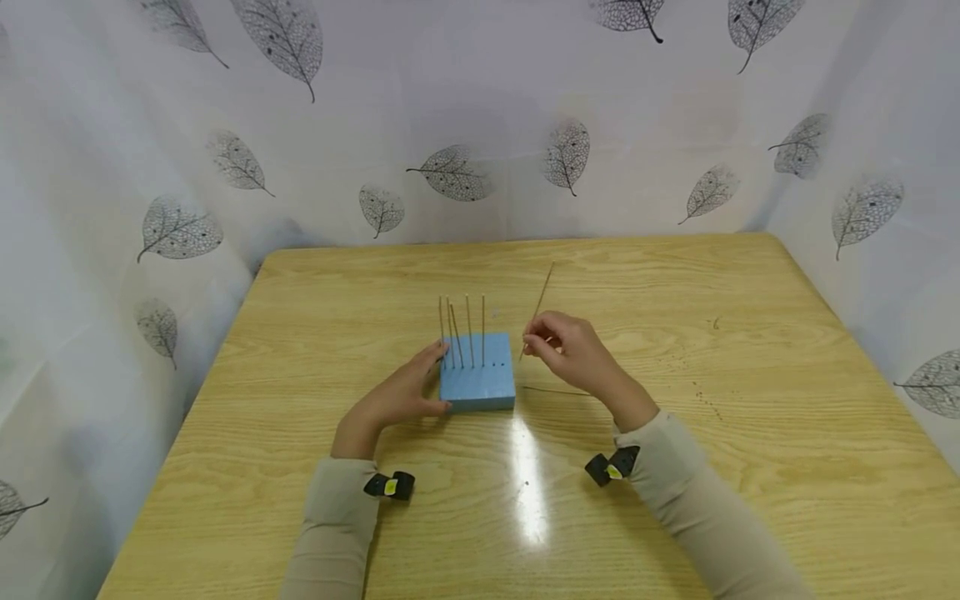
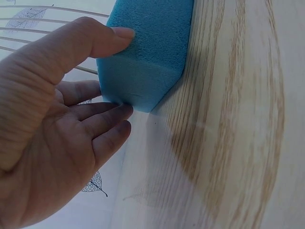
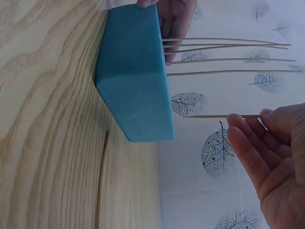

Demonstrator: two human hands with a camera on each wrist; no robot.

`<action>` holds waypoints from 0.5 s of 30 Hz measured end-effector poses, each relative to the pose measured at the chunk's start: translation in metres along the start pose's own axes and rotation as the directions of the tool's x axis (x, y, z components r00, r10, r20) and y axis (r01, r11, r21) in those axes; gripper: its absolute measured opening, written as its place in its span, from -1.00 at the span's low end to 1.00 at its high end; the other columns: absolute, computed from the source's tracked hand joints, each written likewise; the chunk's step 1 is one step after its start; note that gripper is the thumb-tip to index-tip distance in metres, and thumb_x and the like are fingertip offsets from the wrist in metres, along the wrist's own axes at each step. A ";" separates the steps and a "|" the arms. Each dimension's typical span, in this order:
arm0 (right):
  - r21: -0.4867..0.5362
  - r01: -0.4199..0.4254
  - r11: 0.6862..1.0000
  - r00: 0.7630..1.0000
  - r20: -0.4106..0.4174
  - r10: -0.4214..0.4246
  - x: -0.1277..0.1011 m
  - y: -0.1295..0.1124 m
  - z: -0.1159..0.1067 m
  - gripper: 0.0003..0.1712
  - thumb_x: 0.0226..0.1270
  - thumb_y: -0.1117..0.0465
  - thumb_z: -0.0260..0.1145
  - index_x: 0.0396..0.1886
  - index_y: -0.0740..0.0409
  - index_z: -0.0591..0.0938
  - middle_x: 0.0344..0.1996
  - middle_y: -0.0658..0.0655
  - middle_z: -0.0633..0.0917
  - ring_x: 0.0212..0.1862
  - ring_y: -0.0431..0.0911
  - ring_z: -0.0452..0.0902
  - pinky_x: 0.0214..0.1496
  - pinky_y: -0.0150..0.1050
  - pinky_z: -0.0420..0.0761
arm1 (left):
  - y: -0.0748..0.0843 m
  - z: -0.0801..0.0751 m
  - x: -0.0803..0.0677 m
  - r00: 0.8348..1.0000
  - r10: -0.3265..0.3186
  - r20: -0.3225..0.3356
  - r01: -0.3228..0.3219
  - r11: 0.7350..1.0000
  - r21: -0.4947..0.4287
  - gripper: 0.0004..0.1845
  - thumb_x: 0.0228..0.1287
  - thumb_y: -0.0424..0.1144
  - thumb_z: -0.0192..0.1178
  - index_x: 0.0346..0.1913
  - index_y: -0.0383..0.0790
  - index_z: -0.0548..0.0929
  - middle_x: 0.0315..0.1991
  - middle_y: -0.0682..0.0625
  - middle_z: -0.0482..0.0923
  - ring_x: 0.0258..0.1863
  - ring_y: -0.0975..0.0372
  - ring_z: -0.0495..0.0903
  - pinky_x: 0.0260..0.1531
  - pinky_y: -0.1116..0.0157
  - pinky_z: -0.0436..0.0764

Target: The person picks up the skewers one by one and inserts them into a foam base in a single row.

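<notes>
A light blue foam block (image 1: 480, 385) sits on the table, with several thin wooden sticks (image 1: 483, 329) standing in a row in its top. Two small dark holes (image 1: 498, 364) continue that row to the right. My left hand (image 1: 401, 390) steadies the block's left end, thumb on the near face and fingers at the far side. Between thumb and fingertips, my right hand (image 1: 573, 348) pinches another thin stick (image 1: 545, 287), tilted, its lower tip just right of the block. In the right wrist view that stick's tip (image 3: 190, 116) is apart from the block's top.
One more stick (image 1: 555, 391) lies on the wooden table (image 1: 300, 333), right of the block and partly under the right hand. Small dark specks (image 1: 705, 398) dot the tabletop farther right. A leaf-patterned white curtain (image 1: 510, 75) hangs behind the table and at both sides.
</notes>
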State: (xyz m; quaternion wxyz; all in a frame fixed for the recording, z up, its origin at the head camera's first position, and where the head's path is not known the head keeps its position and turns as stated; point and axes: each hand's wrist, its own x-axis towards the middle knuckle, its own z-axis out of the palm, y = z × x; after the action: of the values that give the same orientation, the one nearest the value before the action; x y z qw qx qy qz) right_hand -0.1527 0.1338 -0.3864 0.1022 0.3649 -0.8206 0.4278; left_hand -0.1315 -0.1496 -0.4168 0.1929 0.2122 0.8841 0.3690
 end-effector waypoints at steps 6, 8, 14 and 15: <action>0.007 0.020 1.000 1.000 -0.005 -0.020 0.008 -0.002 0.007 -0.96 0.29 0.41 0.24 -0.30 0.33 0.60 -0.43 0.13 0.63 -0.40 -0.13 0.62 -0.38 -0.36 0.64 | -0.003 0.001 0.001 1.000 0.005 -0.006 -0.004 1.000 0.007 -0.02 0.15 -0.26 0.34 0.49 -0.31 -0.08 0.50 -0.18 -0.21 0.46 -0.04 -0.13 0.38 -0.02 0.04; 0.012 0.022 1.000 1.000 -0.003 -0.022 0.010 -0.002 0.011 -0.95 0.28 0.41 0.24 -0.30 0.35 0.60 -0.43 0.13 0.64 -0.40 -0.13 0.62 -0.37 -0.36 0.64 | -0.003 0.001 0.001 1.000 0.006 -0.008 -0.006 1.000 0.011 -0.01 0.14 -0.25 0.34 0.48 -0.31 -0.07 0.50 -0.18 -0.20 0.46 -0.04 -0.12 0.38 -0.01 0.03; 0.036 0.039 0.999 0.999 -0.008 -0.039 0.015 0.000 0.020 -0.95 0.27 0.42 0.24 -0.32 0.37 0.59 -0.44 0.13 0.64 -0.41 -0.13 0.63 -0.38 -0.38 0.64 | -0.005 0.001 0.001 1.000 0.010 -0.015 -0.010 1.000 0.014 0.00 0.12 -0.24 0.36 0.48 -0.32 -0.06 0.50 -0.19 -0.19 0.46 -0.04 -0.10 0.38 -0.01 0.03; 0.036 0.042 0.998 0.999 -0.009 -0.042 0.016 0.001 0.022 -0.96 0.27 0.43 0.25 -0.32 0.37 0.59 -0.44 0.13 0.64 -0.41 -0.13 0.63 -0.38 -0.39 0.64 | -0.005 0.001 0.002 1.000 0.011 -0.016 -0.011 1.000 0.015 0.00 0.12 -0.23 0.36 0.48 -0.32 -0.06 0.50 -0.19 -0.19 0.46 -0.04 -0.10 0.38 -0.01 0.03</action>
State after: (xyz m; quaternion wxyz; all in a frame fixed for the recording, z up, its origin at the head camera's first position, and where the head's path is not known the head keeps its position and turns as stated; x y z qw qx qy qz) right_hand -0.1614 0.1090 -0.3923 0.1079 0.3821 -0.8045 0.4418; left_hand -0.1333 -0.1512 -0.4215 0.1821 0.2157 0.8872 0.3651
